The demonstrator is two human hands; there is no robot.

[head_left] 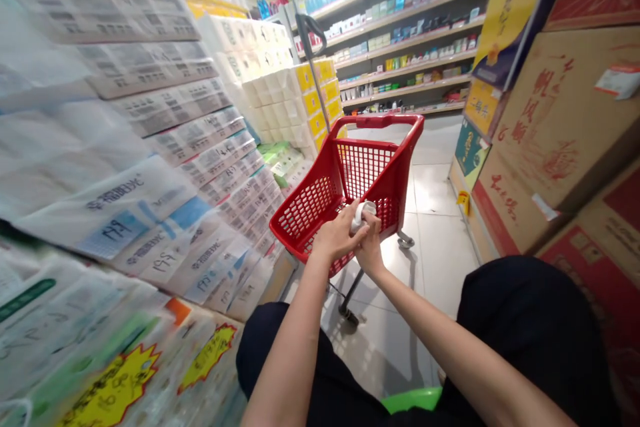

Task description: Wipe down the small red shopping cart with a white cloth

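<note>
In front of me, my left hand point(339, 233) and my right hand point(369, 240) meet over the near rim of a red shopping cart point(313, 210). Between them is a small white rounded object point(369, 207) that looks like a roll or ring; its exact kind is unclear. My left fingers press against its left side, while my right fingers curl round its right side. The cart has a perforated plastic basket and stands on wheeled metal legs.
Stacked packs of paper tissue point(150, 213) rise close on the left, with yellow price tags point(117, 390) low down. Printed cardboard boxes point(565, 107) line the right. Shelves of goods point(400, 33) cross the back. Something green point(413, 399) lies below me on the tiled floor point(435, 240).
</note>
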